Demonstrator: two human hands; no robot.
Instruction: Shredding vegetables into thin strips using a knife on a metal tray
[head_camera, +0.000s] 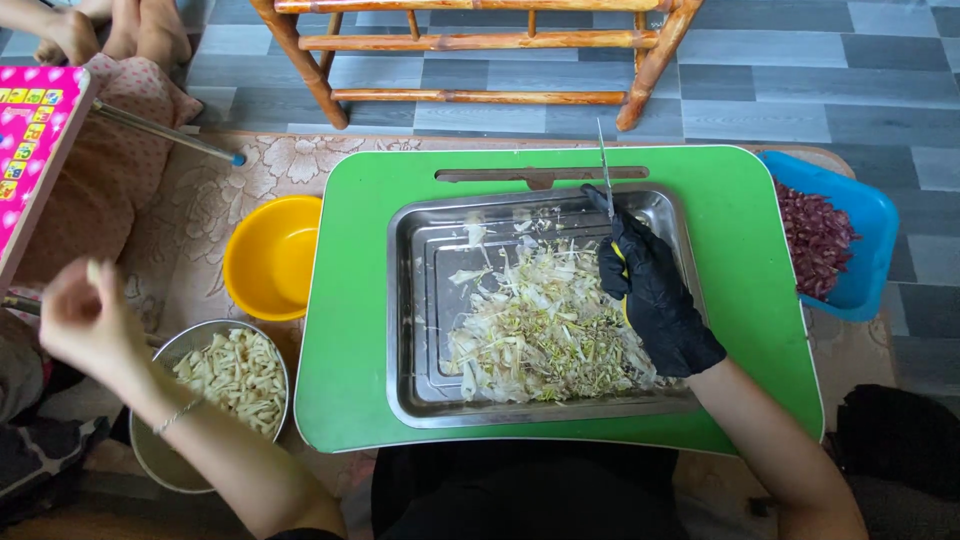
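Gripping a knife (605, 170) in the right hand (652, 290), black glove on, fingers clamped round the handle, blade pointing up and away toward the far rim of a steel tray (410, 300). Resting over the right side of a heap of pale shreds (535, 325), heel of the glove on the heap, blade tip reaching past the tray edge to a slot in the green board (350, 350) beneath. Shreds spread left and toward the body from the grip, thin strips in cream and light green, filling the tray's middle and near right corner. Bare metal showing along the tray's left side, far from the grip.

Lifted off to the far left, well apart from the tray: left hand (85, 315), bare, blurred, fingers curled loosely; whether anything sits in it, cannot tell. Thin bracelet at that wrist. Just below that hand, a steel bowl (160, 460) with pale cut pieces. Beyond it, a yellow bowl (270, 255) touching the board's left edge.

Right of the gripping hand, past the board's edge, a blue tub (870, 220) of dark red beans. Ahead of the knife, wooden stool legs (470, 45) on grey floor tiles. Top left, another person's bare feet (110, 30) and a pink board (30, 130).
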